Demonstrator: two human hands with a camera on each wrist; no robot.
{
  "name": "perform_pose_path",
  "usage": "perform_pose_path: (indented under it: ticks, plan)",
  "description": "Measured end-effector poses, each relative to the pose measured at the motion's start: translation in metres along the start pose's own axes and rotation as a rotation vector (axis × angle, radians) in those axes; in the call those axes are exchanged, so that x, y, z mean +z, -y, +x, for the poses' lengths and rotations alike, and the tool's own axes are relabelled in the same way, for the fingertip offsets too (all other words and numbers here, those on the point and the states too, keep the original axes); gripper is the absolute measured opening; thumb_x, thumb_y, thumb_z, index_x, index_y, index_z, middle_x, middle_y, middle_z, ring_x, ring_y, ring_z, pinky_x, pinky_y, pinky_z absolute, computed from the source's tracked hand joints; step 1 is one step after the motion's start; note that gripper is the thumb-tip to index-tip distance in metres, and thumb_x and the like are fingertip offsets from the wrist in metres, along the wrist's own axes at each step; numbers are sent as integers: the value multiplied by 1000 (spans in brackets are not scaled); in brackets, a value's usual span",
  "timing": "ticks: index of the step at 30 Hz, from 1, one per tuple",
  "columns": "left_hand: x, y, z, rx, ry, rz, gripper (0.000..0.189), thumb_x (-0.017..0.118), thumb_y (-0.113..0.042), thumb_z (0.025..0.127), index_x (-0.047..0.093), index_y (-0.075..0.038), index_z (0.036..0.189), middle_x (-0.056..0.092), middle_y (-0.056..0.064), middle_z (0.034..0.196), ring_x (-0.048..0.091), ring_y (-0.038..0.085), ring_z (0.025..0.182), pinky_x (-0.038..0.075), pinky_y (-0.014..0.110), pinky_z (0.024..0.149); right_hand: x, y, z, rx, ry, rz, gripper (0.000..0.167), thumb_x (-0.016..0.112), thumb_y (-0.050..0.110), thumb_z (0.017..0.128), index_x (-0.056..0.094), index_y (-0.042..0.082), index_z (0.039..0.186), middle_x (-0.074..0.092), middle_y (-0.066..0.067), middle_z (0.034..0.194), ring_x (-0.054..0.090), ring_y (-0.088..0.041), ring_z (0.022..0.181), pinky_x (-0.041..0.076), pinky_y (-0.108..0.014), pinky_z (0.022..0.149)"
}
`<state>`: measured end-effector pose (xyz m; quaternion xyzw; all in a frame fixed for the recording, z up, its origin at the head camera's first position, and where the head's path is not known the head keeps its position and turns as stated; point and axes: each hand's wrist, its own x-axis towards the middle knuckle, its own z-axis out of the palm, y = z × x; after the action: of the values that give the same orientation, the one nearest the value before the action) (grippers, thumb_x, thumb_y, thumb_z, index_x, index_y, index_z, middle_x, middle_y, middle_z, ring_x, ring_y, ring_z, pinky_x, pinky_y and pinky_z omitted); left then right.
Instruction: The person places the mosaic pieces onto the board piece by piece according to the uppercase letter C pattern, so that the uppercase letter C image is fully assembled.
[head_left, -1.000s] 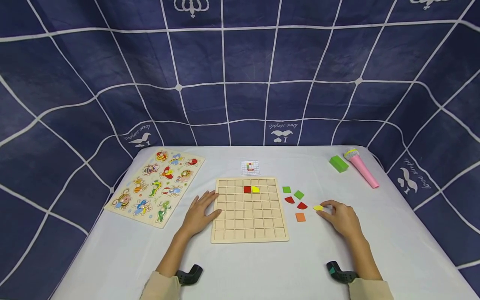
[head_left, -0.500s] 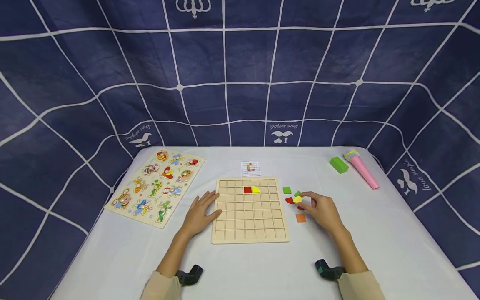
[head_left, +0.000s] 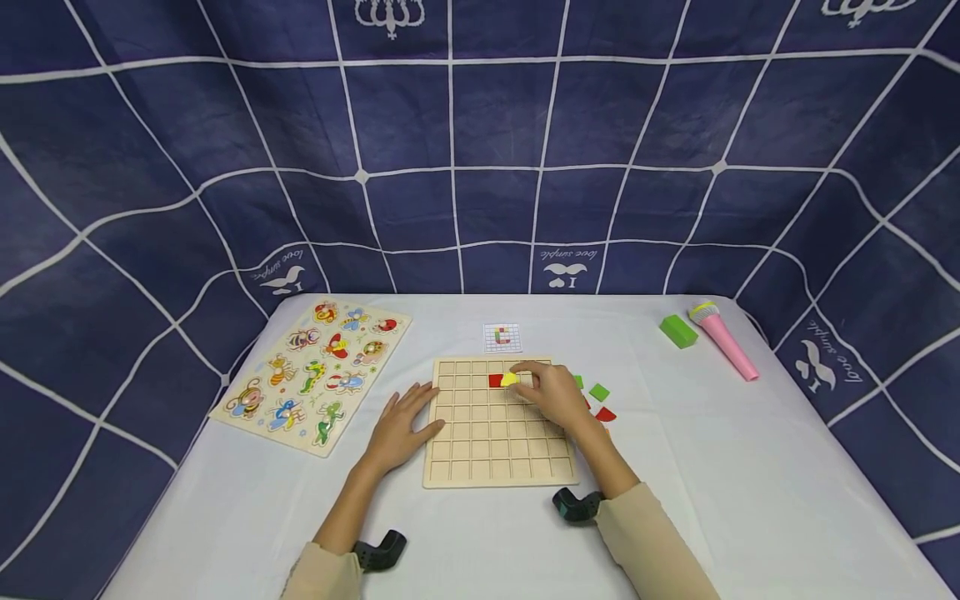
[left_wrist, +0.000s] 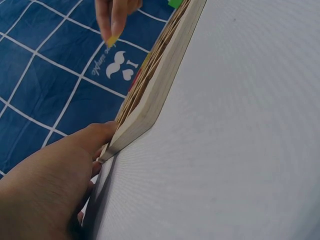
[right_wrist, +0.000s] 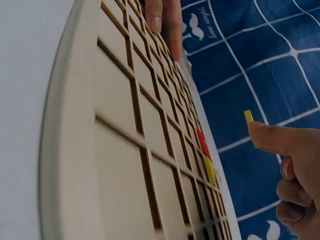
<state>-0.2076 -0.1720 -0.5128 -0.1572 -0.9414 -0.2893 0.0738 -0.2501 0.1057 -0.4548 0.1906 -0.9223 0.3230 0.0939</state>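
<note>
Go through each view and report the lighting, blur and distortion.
Head view: bright, even light, the square pale wooden grid board crisp; left wrist view: dimmer, faint rippling bands over the smooth white tablecloth; right wrist view: also dim, the board's near rim soft and bowed, the thin flat yellow piece in the right hand clearer.

In my right hand (head_left: 553,393) I pinch a thin yellow piece (right_wrist: 248,116), roughly level, held clear above the board's 12 o'clock part. The square, pale wooden board (head_left: 480,442) lies flat, divided by grooves into cells, my left hand (head_left: 401,427) touching its 9 o'clock edge. Near 12 o'clock sits a red square (head_left: 496,381), with another yellow piece (right_wrist: 209,170) at its 3 o'clock.
</note>
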Motion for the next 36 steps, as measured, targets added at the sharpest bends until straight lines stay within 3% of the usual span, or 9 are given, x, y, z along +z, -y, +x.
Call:
perform_pose_path:
  ticks: [6, 14, 30, 36]
  plan:
    - [-1, 0, -1, -4, 5, -5, 59, 61, -41, 86, 46, -13, 137, 38, 7, 144, 26, 28, 135, 10, 48, 112, 27, 4, 21, -31, 42, -20, 29, 74, 29, 79, 70, 14, 104, 41, 7, 50, 33, -6, 44, 28, -22, 38]
    - [-1, 0, -1, -12, 10, -1, 59, 61, -41, 87, 46, -14, 137, 38, 6, 144, 25, 27, 136, 9, 48, 112, 46, 7, 32, -16, 88, -28, 29, 73, 30, 79, 71, 14, 103, 44, 7, 52, 36, -8, 48, 32, -23, 42]
    - [0, 0, 0, -3, -10, 2, 59, 61, -42, 86, 47, -14, 136, 39, 6, 143, 27, 27, 135, 11, 48, 111, 57, 0, 34, -18, 109, -60, 28, 72, 33, 80, 71, 17, 103, 60, 3, 67, 47, -10, 58, 42, -25, 52]
    - [1, 1, -1, -6, -13, 6, 59, 61, -42, 86, 47, -15, 136, 39, 6, 143, 27, 28, 135, 11, 48, 111, 55, 0, 33, -18, 110, -76, 31, 72, 35, 79, 71, 18, 105, 69, 2, 89, 58, -10, 69, 49, -26, 60]
